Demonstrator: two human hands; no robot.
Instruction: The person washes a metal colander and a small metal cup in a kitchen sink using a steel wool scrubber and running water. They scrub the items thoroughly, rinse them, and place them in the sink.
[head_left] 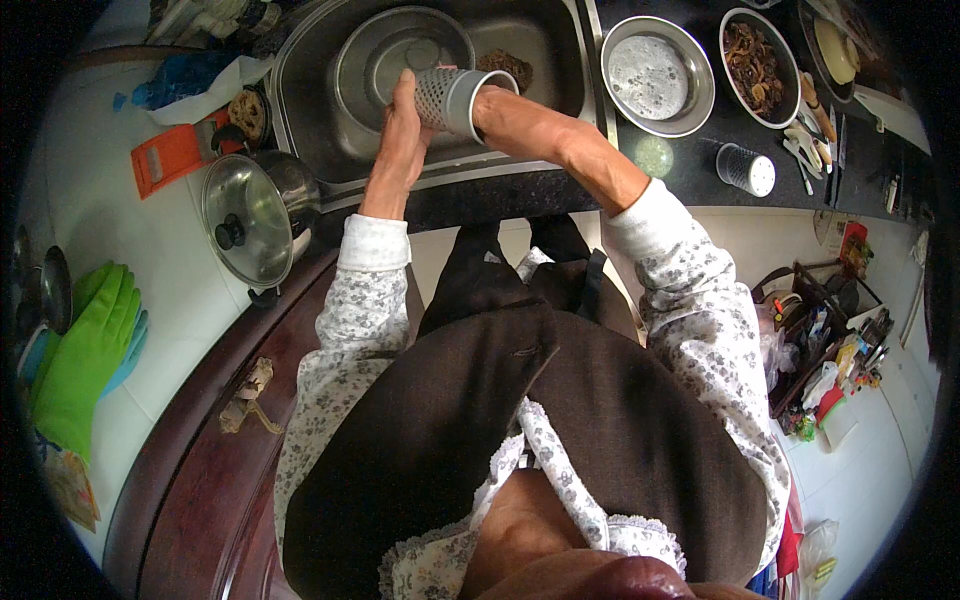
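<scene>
Over the sink [300, 130], my left hand [402, 135] is closed round a grey perforated utensil holder [447, 100], which lies tilted on its side with its open rim facing right. My right hand [492, 112] reaches through that rim into the holder. Its fingers are hidden inside, so whether they grip anything does not show. Below the holder, a round metal basin [350, 75] sits in the sink. A brown scouring pad [507, 68] rests to the right of this basin.
Right of the sink stand a metal bowl of foamy water [648, 80] and a bowl of brown sliced food [755, 68]. A second perforated holder [745, 170] lies near spoons [803, 150]. At left are a lidded pot [250, 220], an orange slicer [170, 160] and green gloves [90, 350].
</scene>
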